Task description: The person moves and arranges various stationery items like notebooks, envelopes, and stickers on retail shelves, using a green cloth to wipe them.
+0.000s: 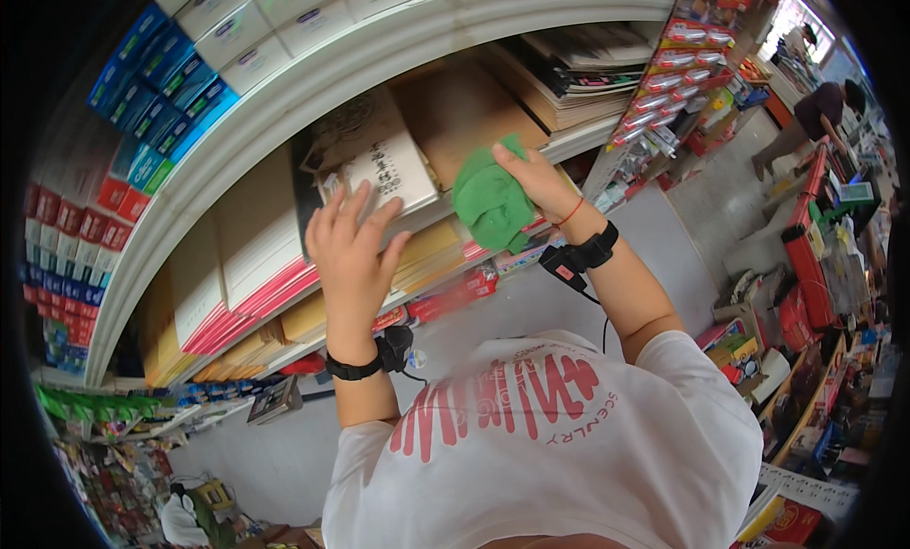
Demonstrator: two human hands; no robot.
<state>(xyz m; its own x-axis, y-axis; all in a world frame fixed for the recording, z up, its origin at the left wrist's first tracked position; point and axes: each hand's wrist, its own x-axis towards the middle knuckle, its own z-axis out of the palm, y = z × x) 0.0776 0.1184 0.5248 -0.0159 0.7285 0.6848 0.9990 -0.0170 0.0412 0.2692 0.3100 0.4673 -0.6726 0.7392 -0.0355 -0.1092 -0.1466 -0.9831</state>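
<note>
A crumpled green cloth hangs from my right hand, gripped by the thumb and fingers in front of the shelf edge. My left hand has its fingers spread over the front of a white book with dark writing on its cover. Whether the fingertips touch the book cannot be told. Behind the cloth lies a flat brown board or cardboard cover. To the left of my left hand are stacks of white paper envelopes or folders with pink edges.
Boxed goods stand on the shelf above. A stack of books or pads fills the right end of this shelf. Packaged items hang on a red side display. Another person stands by a counter; a further person is at lower left.
</note>
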